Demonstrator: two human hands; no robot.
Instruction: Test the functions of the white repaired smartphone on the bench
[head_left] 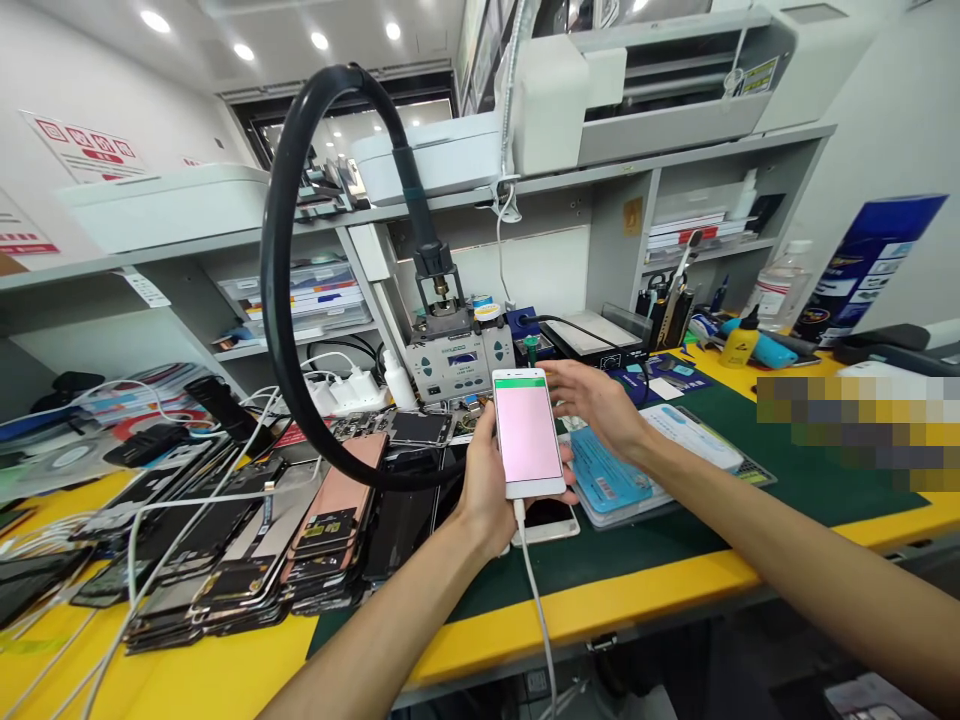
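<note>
A white smartphone (pixel 530 435) is held upright over the bench, its screen lit pale pink with a green bar along the top. My left hand (pixel 486 480) wraps round it from the left and behind, with fingertips showing past its right edge. From the phone's lower end hangs a white cable (pixel 534 590), plugged in and running down past the bench edge. My right hand (pixel 596 400) is beside the phone's upper right, fingers stretched out; whether a fingertip touches the phone I cannot tell. Beneath lies another white phone (pixel 551 522), partly covered by my left hand.
Stacks of phone parts (pixel 322 560) crowd the left side. A thick black hose (pixel 277 270) arches over them by a grey soldering station (pixel 459 365). Right of my hands are blue packets (pixel 609 470) on a green mat (pixel 810 500). A yellow bottle (pixel 741 342) stands farther right.
</note>
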